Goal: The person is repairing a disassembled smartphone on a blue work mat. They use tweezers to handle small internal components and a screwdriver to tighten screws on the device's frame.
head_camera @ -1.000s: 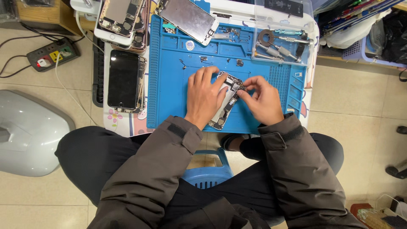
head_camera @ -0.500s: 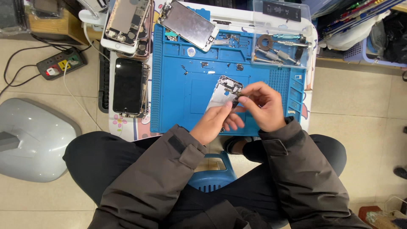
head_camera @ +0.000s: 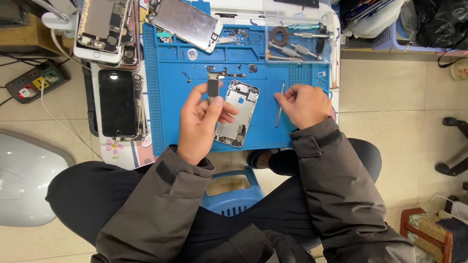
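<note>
A person's left hand (head_camera: 202,122) pinches a small dark phone part (head_camera: 213,89), lifted clear for inspection above the opened phone shell (head_camera: 237,113) lying just right of it; the right hand (head_camera: 303,103) grips tweezers (head_camera: 280,103) over the blue repair mat (head_camera: 170,97).

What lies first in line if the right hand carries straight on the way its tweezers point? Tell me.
Probably the clear plastic tray of metal tools. The right hand aims its thin metal tweezers up the blue mat; height is unclear.

Beige tiled floor (head_camera: 390,122); blue stool (head_camera: 233,195) below; power strip (head_camera: 34,87) left; chair base (head_camera: 453,146) right.
</note>
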